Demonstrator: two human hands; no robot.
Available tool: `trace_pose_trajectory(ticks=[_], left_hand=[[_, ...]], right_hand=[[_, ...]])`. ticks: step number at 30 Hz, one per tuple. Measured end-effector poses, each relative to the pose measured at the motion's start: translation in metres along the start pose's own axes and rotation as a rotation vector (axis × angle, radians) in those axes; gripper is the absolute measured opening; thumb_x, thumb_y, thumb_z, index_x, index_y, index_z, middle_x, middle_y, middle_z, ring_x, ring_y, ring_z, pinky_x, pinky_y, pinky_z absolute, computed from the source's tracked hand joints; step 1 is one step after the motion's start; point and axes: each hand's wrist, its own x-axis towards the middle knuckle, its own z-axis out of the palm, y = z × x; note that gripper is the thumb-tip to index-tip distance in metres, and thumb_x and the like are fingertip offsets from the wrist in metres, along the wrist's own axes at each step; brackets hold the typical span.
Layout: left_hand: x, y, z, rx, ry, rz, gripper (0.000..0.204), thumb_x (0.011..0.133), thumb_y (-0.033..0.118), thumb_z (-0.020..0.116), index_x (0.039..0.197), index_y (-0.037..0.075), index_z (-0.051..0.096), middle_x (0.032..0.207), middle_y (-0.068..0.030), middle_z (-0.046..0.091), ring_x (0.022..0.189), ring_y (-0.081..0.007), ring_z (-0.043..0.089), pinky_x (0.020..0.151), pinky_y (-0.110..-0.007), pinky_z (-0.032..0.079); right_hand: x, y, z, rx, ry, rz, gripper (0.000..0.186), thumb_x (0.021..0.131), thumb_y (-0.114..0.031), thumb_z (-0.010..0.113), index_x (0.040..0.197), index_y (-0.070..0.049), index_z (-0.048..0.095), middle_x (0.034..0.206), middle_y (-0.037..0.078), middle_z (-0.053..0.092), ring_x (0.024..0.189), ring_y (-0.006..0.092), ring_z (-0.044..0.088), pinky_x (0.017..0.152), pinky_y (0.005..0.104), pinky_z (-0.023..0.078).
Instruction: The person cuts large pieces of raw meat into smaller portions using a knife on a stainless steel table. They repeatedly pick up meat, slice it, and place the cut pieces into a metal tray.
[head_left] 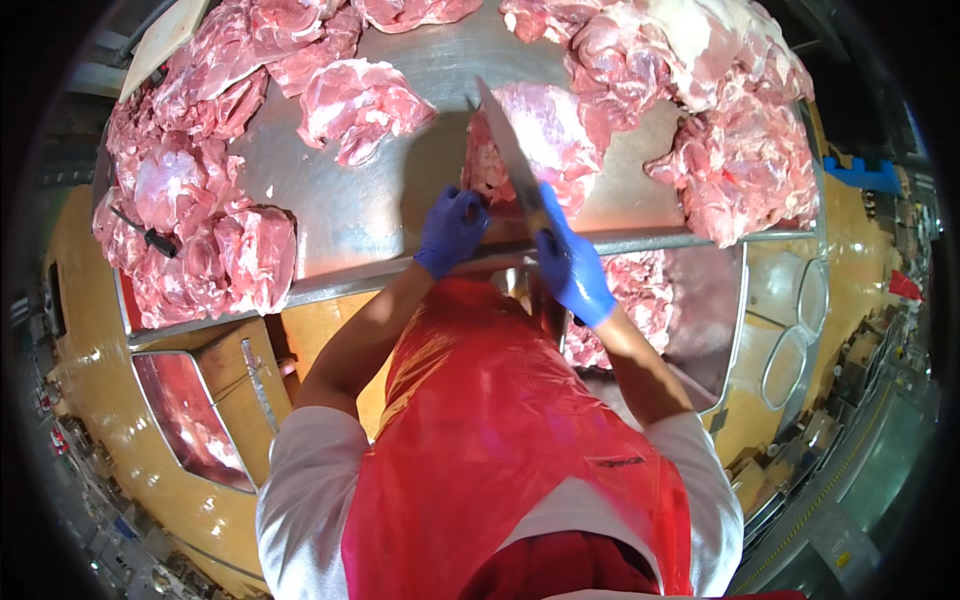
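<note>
A long, broad-bladed knife (512, 155) is gripped in my blue-gloved right hand (574, 268). Its blade points away from me and crosses over a large piece of raw meat (548, 130) on the metal table (340, 210). My left hand (452, 232), also gloved in blue, is closed with its fingers curled in at the near left edge of that meat. Whether those fingers pinch a bit of it is hidden. Left of the blade, a smaller raw meat piece (362, 105) lies by itself.
Piles of raw meat (180, 180) line the table's left side, with a thin black-handled tool (158, 242) on top. More meat (740, 165) is heaped at the right. Below the near edge stand a metal bin (710, 300) holding meat and another bin (190, 420) at left.
</note>
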Motion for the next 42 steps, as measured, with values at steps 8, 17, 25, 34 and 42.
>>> trace_pose_trajectory(ticks=[8,17,25,34,42], left_hand=[[-0.018,-0.027,-0.003,-0.096,0.025,0.129,0.012,0.079,0.010,0.071,0.087,0.005,0.064,0.079,-0.0125,0.059,0.067,-0.0296,0.061,0.061,-0.039,0.051],[0.044,-0.066,-0.032,-0.154,0.178,-0.174,0.020,0.077,0.013,0.074,0.074,0.002,0.057,0.068,-0.0136,0.061,0.060,-0.0206,0.059,0.059,-0.037,0.049],[0.090,-0.058,-0.066,-0.084,0.126,-0.198,0.022,0.076,0.019,0.076,0.078,0.004,0.060,0.070,-0.0122,0.063,0.064,-0.0196,0.060,0.063,-0.037,0.050],[0.111,-0.072,-0.033,0.067,-0.164,-0.190,0.035,0.077,0.019,0.071,0.107,0.007,0.058,0.103,-0.0215,0.061,0.095,-0.0364,0.061,0.083,-0.046,0.050],[0.104,-0.079,-0.036,-0.123,-0.210,0.003,0.045,0.076,0.016,0.073,0.115,0.005,0.053,0.096,-0.0155,0.061,0.082,-0.0271,0.062,0.073,-0.042,0.052]], right_hand=[[-0.058,0.026,-0.003,-0.369,-0.478,0.204,0.078,0.092,-0.010,0.054,0.159,-0.023,0.017,0.084,0.024,0.066,0.073,0.0442,0.065,0.064,0.0537,0.051],[0.013,-0.005,0.056,-0.158,-0.303,0.164,0.079,0.092,-0.005,0.050,0.159,-0.024,0.014,0.105,0.032,0.064,0.084,0.0500,0.064,0.074,0.0555,0.050],[0.016,-0.036,0.031,0.010,-0.117,0.174,0.068,0.097,-0.010,0.049,0.159,-0.018,0.020,0.078,0.029,0.060,0.065,0.0418,0.061,0.065,0.0477,0.048],[0.073,-0.012,0.073,-0.090,-0.073,0.198,0.077,0.092,-0.008,0.047,0.159,-0.015,0.010,0.079,0.033,0.062,0.070,0.0482,0.062,0.066,0.0547,0.048],[0.029,-0.049,0.049,-0.033,0.070,0.316,0.072,0.093,-0.009,0.050,0.158,-0.016,0.022,0.069,0.026,0.060,0.060,0.0399,0.062,0.063,0.0485,0.049]])
